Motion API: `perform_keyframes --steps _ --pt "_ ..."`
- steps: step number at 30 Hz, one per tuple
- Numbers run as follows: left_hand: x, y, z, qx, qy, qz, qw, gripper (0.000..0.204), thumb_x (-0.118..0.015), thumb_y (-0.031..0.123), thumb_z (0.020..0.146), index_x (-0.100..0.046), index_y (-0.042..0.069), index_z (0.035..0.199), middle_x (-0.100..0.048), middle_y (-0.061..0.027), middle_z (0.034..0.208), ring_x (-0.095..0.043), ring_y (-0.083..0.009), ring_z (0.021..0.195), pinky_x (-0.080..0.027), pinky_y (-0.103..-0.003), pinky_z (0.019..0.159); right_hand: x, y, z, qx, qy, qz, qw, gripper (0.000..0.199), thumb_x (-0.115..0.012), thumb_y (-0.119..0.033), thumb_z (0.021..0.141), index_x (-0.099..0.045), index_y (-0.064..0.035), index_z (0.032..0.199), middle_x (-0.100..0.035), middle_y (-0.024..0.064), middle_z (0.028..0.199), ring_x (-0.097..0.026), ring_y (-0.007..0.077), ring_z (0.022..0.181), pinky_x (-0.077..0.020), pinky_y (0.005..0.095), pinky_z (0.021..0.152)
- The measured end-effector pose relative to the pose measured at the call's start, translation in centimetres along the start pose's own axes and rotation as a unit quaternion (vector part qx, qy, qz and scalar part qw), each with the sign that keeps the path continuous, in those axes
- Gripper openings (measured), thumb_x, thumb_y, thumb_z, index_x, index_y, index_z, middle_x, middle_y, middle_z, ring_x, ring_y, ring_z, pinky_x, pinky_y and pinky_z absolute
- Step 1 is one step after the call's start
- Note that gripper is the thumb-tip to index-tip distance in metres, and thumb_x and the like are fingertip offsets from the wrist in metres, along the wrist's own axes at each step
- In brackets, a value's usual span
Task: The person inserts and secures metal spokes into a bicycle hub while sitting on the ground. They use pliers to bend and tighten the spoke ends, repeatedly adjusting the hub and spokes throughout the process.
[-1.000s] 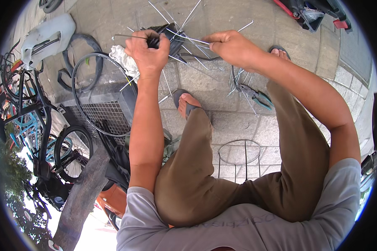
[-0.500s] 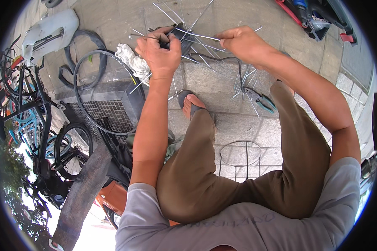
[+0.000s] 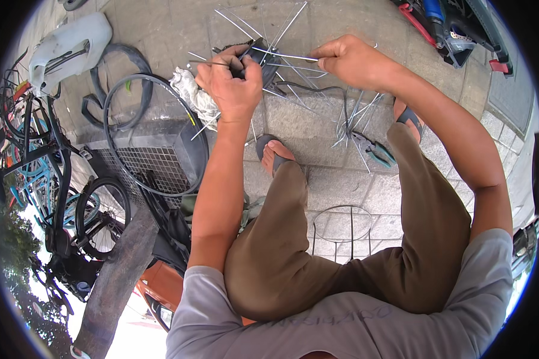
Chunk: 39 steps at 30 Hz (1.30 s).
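My left hand [image 3: 232,87] is closed around a black wheel hub [image 3: 263,58], partly hidden by the fingers. Thin silvery spokes stick out of it in several directions. A dark, thin rod [image 3: 206,61] also shows at the left fingers. Between finger and thumb, my right hand [image 3: 356,63] pinches the outer end of one spoke [image 3: 287,55], which runs leftward to the hub. On the paving below lie a bunch of loose spokes [image 3: 358,116] and pliers [image 3: 374,149] with teal handles. A whitish rag [image 3: 193,94] is beside my left wrist.
A black wheel rim [image 3: 109,128] leans on a grey box with a mesh front [image 3: 161,157]. An inner tube [image 3: 139,57] and a pale plastic container [image 3: 72,45] lie far left, with bicycles [image 3: 54,167] nearer. Tools [image 3: 449,36] sit at the far right; a wire stand [image 3: 341,222] is between my legs.
The hub and my left hand have shifted slightly right and the spokes have turned a little. My right hand keeps its pinch on the spoke. My right foot shows more.
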State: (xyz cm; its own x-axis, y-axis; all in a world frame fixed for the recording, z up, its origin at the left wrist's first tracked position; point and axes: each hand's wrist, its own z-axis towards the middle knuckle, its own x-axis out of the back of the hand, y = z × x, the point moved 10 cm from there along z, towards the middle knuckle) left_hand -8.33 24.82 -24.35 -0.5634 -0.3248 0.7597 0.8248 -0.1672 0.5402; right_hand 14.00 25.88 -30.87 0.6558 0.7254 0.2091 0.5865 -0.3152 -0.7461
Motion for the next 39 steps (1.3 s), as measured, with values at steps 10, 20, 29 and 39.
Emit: perform_keyframes --steps 10,20,29,39 --pt "-1.1 -0.8 0.1 0.040 -0.027 0.000 0.999 0.022 -0.075 0.015 0.084 -0.054 0.009 0.084 -0.079 -0.0036 0.105 -0.049 -0.0259 0.097 -0.038 -0.043 0.096 0.2 -1.0 -1.1 0.086 0.059 -0.114 0.988 0.039 -0.060 -0.018 0.103 -0.071 -0.0030 0.137 -0.078 0.0146 0.117 -0.075 0.0244 0.087 -0.0578 0.0427 0.075" --pt "-2.3 -0.3 1.8 0.061 -0.029 -0.006 0.998 0.023 -0.072 0.015 0.084 -0.051 0.005 0.078 -0.079 -0.0093 0.103 -0.052 -0.0289 0.100 -0.045 -0.042 0.093 2.8 -3.3 0.3 0.167 0.037 -0.102 0.980 0.032 -0.061 -0.015 0.080 -0.082 -0.0032 0.101 -0.075 0.0303 0.091 -0.076 0.0434 0.082 -0.0597 0.0508 0.075" --pt "-0.8 -2.5 2.5 0.122 -0.033 0.017 0.992 0.021 -0.073 0.020 0.081 -0.064 0.002 0.078 -0.068 -0.0149 0.096 -0.055 -0.0333 0.098 -0.046 -0.046 0.091 2.3 -6.1 0.2 0.170 -0.003 -0.122 0.978 0.028 -0.067 -0.022 0.081 -0.081 -0.0018 0.095 -0.074 0.0289 0.088 -0.074 0.0444 0.080 -0.0583 0.0507 0.074" --pt "-1.4 -2.0 2.2 0.105 -0.028 -0.002 0.994 0.021 -0.073 0.016 0.082 -0.058 0.003 0.078 -0.072 -0.0116 0.093 -0.053 -0.0317 0.095 -0.045 -0.045 0.088 3.4 -4.5 2.4 0.203 -0.022 -0.064 0.977 0.031 -0.058 -0.011 0.085 -0.080 -0.0012 0.106 -0.077 0.0271 0.094 -0.075 0.0343 0.080 -0.0582 0.0465 0.077"
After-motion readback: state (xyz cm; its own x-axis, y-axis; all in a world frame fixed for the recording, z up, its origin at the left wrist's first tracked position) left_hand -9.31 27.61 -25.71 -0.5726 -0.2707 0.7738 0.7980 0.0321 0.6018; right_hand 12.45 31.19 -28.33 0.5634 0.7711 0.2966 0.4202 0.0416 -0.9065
